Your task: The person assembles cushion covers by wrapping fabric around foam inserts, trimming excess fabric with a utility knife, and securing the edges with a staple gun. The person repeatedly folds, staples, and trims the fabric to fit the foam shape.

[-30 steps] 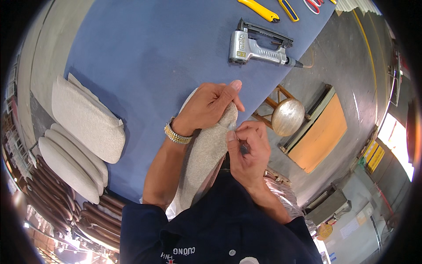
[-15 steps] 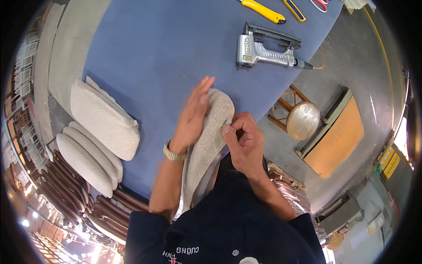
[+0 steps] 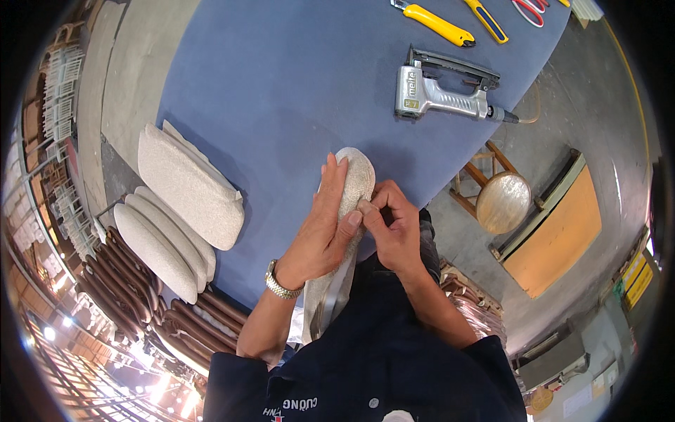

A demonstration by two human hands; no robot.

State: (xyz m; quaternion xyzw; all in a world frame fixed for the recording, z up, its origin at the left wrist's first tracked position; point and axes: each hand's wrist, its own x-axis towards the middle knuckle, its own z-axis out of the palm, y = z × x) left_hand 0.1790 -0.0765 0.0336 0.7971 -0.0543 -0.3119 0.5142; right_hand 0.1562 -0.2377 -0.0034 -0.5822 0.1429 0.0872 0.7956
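Observation:
A padded panel (image 3: 357, 172) in beige woven fabric stands on edge in front of my body, its rounded end pointing away from me. My left hand (image 3: 316, 235) lies along its left face, fingers stretched toward the rounded end and thumb bent over onto the fabric. At the right edge, my right hand (image 3: 395, 228) is closed in a pinch on the fabric cover. A pale lining shows along the panel's lower part. Its near end is partly hidden by my arm and dark shirt.
A pneumatic staple gun (image 3: 450, 98) rests on the blue tabletop (image 3: 281, 84), with a yellow cutter (image 3: 439, 24) beyond it. Beige pads (image 3: 190, 186) are piled at the left. Off the right edge stand a round stool (image 3: 503, 202) and an orange-topped board (image 3: 555, 232).
My left hand has slid down the panel and its thumb now presses on the fabric. The panel has turned more upright. My right hand keeps its pinch. The whole view has shifted slightly.

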